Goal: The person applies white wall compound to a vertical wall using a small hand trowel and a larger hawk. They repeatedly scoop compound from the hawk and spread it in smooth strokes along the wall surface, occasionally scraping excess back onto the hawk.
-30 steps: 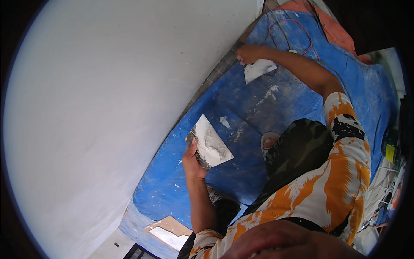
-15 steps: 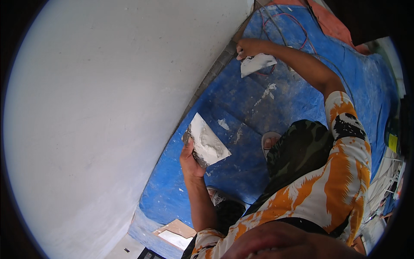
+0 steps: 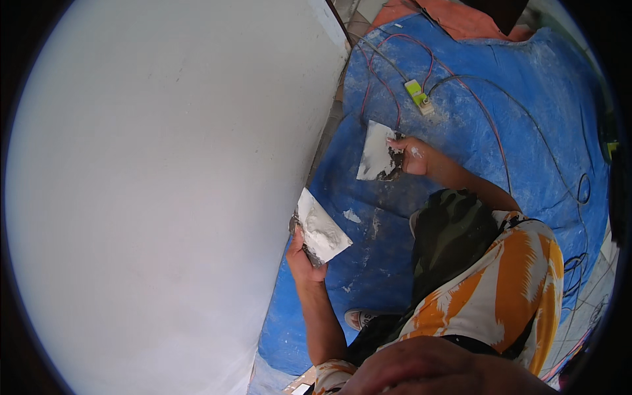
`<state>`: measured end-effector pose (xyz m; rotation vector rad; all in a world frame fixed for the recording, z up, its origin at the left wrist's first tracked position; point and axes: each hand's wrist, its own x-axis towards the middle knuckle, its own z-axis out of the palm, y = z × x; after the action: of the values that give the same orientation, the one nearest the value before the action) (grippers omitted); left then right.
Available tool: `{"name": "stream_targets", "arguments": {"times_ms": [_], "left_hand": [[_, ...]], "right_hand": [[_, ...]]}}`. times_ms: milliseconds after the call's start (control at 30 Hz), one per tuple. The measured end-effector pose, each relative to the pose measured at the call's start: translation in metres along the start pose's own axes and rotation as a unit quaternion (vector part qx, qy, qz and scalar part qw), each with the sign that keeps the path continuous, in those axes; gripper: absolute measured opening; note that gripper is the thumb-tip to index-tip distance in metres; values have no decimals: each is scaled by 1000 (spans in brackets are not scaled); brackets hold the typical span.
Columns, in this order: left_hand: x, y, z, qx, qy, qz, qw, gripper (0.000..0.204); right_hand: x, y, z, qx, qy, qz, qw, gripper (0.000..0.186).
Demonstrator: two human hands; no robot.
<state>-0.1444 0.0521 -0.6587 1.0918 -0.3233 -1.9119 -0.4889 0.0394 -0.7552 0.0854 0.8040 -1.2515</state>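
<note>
My left hand (image 3: 307, 264) grips a wide putty knife (image 3: 324, 229) by its dark, crusted edge, thumb on top. A thick heap of white putty lies on that blade, close to the pale wall (image 3: 164, 197). Farther off and to the right, my right hand (image 3: 415, 157) is closed on a second wide putty knife (image 3: 376, 153). White putty coats most of its face, and dark bare patches show near my fingers. The two blades are apart, and neither visibly touches the wall. White smears mark the back of my right hand.
A blue tarp (image 3: 474, 138) with white splatters covers the floor along the wall. On it lie a green-and-white power strip (image 3: 419, 97), a red cable (image 3: 484, 115) and a dark cable (image 3: 526, 112). Orange sheeting (image 3: 454, 20) sits at the far edge. My sandalled foot (image 3: 355, 318) is below.
My right hand has come back from beside the far part of the wall toward me, its putty knife now turned face up. The power strip has come into sight. My left hand still holds its loaded blade.
</note>
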Motion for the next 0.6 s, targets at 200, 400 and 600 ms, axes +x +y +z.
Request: {"name": "stream_targets", "arguments": {"times_ms": [200, 400, 600], "left_hand": [[-36, 14, 2, 87, -9, 11, 996, 39], [-47, 22, -13, 87, -23, 39, 995, 41], [-30, 55, -40, 48, 47, 10, 998, 40]], "right_hand": [[-69, 60, 10, -77, -183, -180, 964, 35], [-10, 43, -20, -407, 29, -255, 877, 36], [156, -88, 31, -748, 79, -307, 583, 42]]}}
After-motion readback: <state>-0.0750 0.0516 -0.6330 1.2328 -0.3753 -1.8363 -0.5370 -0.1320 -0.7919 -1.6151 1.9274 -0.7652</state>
